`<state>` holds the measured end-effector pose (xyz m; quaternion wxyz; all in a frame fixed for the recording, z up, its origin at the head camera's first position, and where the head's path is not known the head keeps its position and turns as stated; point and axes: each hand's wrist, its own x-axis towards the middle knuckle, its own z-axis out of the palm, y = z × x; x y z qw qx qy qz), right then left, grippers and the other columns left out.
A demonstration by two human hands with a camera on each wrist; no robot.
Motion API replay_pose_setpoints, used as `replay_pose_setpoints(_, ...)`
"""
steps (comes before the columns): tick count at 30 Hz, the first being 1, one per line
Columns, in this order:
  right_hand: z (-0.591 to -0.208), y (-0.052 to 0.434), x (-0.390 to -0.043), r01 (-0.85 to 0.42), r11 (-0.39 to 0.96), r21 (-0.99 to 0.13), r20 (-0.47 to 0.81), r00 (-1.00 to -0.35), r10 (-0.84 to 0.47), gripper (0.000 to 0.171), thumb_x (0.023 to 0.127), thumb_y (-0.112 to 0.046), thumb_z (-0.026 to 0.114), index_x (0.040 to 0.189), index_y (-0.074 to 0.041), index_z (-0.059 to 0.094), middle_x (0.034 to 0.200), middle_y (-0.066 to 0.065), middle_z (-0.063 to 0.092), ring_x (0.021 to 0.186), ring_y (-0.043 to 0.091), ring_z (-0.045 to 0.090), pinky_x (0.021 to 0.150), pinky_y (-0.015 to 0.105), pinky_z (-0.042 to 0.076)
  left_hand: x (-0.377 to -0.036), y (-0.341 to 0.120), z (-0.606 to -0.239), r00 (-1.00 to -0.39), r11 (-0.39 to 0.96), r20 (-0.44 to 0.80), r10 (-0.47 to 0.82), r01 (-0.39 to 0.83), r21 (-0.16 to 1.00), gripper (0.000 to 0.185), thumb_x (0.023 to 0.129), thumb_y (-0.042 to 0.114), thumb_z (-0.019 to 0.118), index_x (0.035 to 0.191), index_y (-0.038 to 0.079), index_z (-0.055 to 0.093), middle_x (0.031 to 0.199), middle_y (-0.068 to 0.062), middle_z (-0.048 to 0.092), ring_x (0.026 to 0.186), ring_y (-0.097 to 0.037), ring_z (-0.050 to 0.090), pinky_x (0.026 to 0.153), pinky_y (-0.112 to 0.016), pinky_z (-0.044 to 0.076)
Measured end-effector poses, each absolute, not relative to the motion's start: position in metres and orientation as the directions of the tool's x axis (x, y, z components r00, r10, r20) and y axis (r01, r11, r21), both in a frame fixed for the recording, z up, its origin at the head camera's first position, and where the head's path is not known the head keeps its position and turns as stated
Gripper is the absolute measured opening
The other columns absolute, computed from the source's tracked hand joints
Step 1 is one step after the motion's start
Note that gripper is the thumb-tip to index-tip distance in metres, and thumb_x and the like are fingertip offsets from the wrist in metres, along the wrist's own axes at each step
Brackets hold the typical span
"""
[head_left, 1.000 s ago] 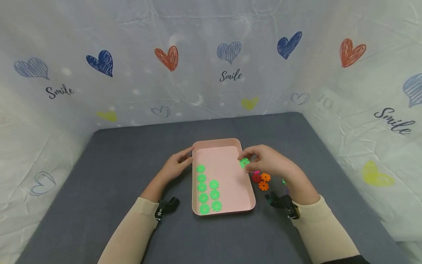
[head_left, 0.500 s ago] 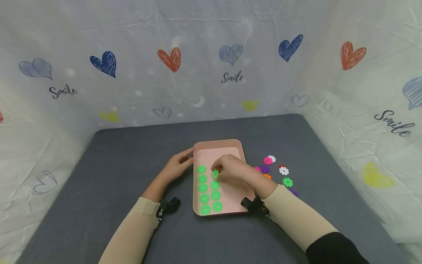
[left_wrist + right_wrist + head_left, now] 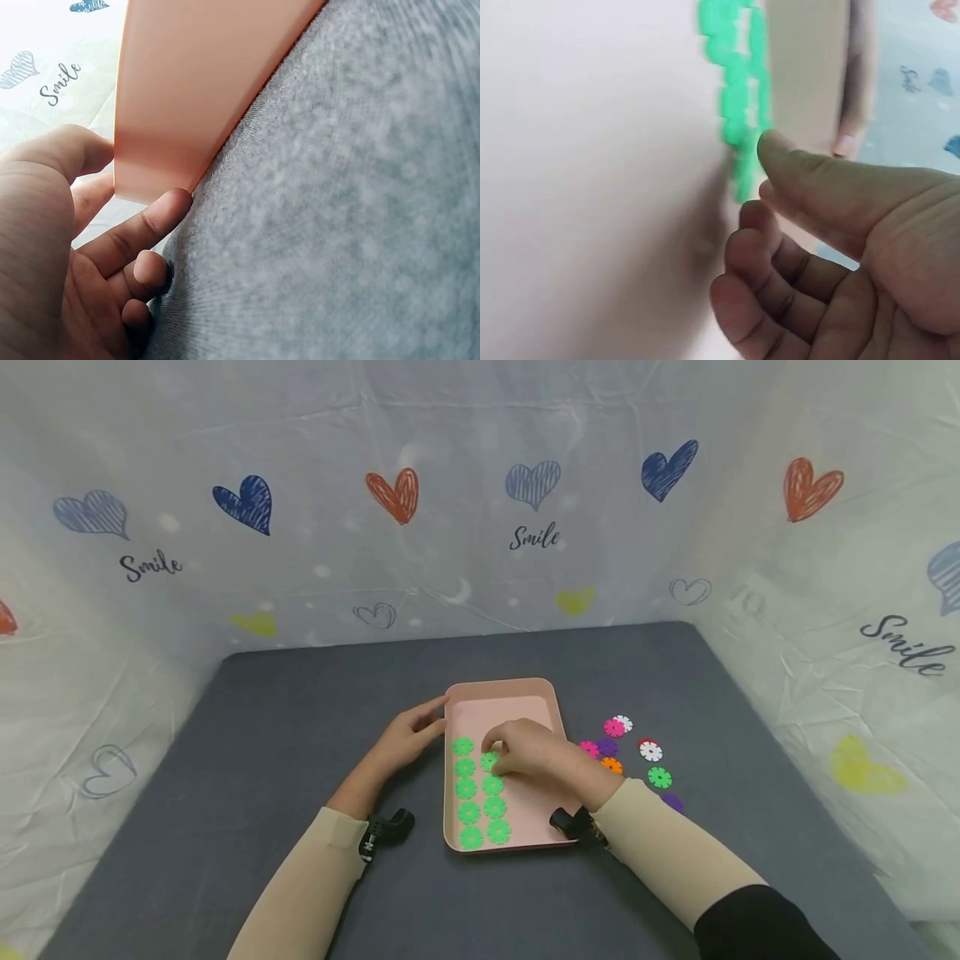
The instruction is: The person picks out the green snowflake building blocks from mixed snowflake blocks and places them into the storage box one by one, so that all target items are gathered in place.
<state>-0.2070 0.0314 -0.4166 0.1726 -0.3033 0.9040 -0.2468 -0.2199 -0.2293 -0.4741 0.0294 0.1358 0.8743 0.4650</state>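
A pink tray (image 3: 540, 810) stands mid-table, with green flower-shaped plastic discs (image 3: 468, 812) lined up in two columns on its left side. My right hand (image 3: 532, 750) reaches over the tray and pinches a green disc (image 3: 489, 762) by its edges at the far end of the second column. The right wrist view is blurred; the thumb (image 3: 787, 154) and curled fingers are right at that disc (image 3: 744, 180). My left hand (image 3: 408, 737) touches the tray's left side. In the left wrist view, its fingertips (image 3: 176, 204) rest against the tray's outer wall (image 3: 180, 90).
Right of the tray lie loose discs: pink (image 3: 613, 727), white (image 3: 651, 751), purple (image 3: 672, 802), orange (image 3: 612, 764) and green (image 3: 660, 777). The dark grey tabletop (image 3: 337, 693) meets a white curtain (image 3: 450, 560) printed with hearts at the back and sides.
My right hand has brought a green disc from the tray's right edge to the second column, then shifted it slightly nearer the row. My left hand stays at the tray's side.
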Motion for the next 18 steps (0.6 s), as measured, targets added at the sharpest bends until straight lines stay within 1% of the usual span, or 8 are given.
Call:
replay_pose_setpoints(4,-0.399,0.052,-0.203,-0.458,0.685,-0.567,-0.156,-0.757,-0.635,0.044,0.094,-0.022,0.078,0.134,-0.007,0.067,0.077,-0.001,0.062,0.069,0.013,0.055,0.068,0.031,0.046,-0.22,-0.228,-0.474,-0.96,0.54,0.08,0.267,0.218,0.813,0.054,0.105,0.025,0.063,0.156,0.016,0.047,0.112,-0.009,0.071,0.096,-0.023,0.064,0.084,-0.043,0.047)
replay_pose_setpoints(7,-0.387,0.079,-0.199,-0.448,0.688,-0.571,-0.133,-0.777,-0.616,0.044,0.097,-0.025,0.073,0.135,-0.006,0.065,0.082,-0.002,0.062,0.068,0.013,0.055,0.066,0.032,0.046,-0.221,-0.227,-0.474,-0.962,0.543,0.08,0.262,0.216,0.811,0.054,0.105,0.026,0.063,0.156,0.017,0.048,0.111,-0.009,0.071,0.094,-0.023,0.063,0.082,-0.042,0.047)
replay_pose_setpoints(10,-0.382,0.113,-0.193,-0.404,0.704,-0.584,-0.125,-0.813,-0.569,0.037,0.1,-0.025,0.07,0.131,-0.006,0.067,0.083,0.0,0.062,0.066,0.014,0.054,0.066,0.034,0.046,-0.22,-0.226,-0.474,-0.963,0.547,0.08,0.256,0.212,0.81,0.053,0.105,0.026,0.063,0.156,0.019,0.049,0.108,-0.008,0.07,0.089,-0.023,0.061,0.08,-0.042,0.046)
replay_pose_setpoints(13,-0.385,0.149,-0.188,-0.358,0.72,-0.594,-0.124,-0.844,-0.522,0.028,0.1,-0.022,0.07,0.121,-0.005,0.071,0.083,0.001,0.063,0.067,0.016,0.054,0.066,0.035,0.046,-0.221,-0.227,-0.474,-0.963,0.55,0.082,0.257,0.216,0.807,0.053,0.105,0.026,0.063,0.156,0.018,0.048,0.107,-0.008,0.07,0.087,-0.022,0.06,0.078,-0.042,0.046)
replay_pose_setpoints(15,-0.389,0.17,-0.185,-0.334,0.744,-0.579,-0.128,-0.864,-0.487,0.022,0.098,-0.02,0.071,0.114,-0.004,0.072,0.084,-0.001,0.064,0.071,0.015,0.055,0.067,0.035,0.047,-0.221,-0.227,-0.475,-0.964,0.554,0.084,0.253,0.215,0.804,0.054,0.105,0.027,0.063,0.156,0.019,0.048,0.108,-0.008,0.07,0.088,-0.022,0.06,0.078,-0.041,0.046)
replay_pose_setpoints(18,-0.394,0.197,-0.18,-0.305,0.794,-0.526,-0.141,-0.89,-0.435,0.023,0.092,-0.02,0.077,0.106,-0.002,0.07,0.081,0.0,0.059,0.07,0.017,0.052,0.065,0.036,0.044,-0.222,-0.229,-0.476,-0.967,0.557,0.086,0.242,0.211,0.803,0.054,0.105,0.028,0.064,0.155,0.021,0.049,0.109,-0.008,0.07,0.088,-0.022,0.06,0.079,-0.042,0.046)
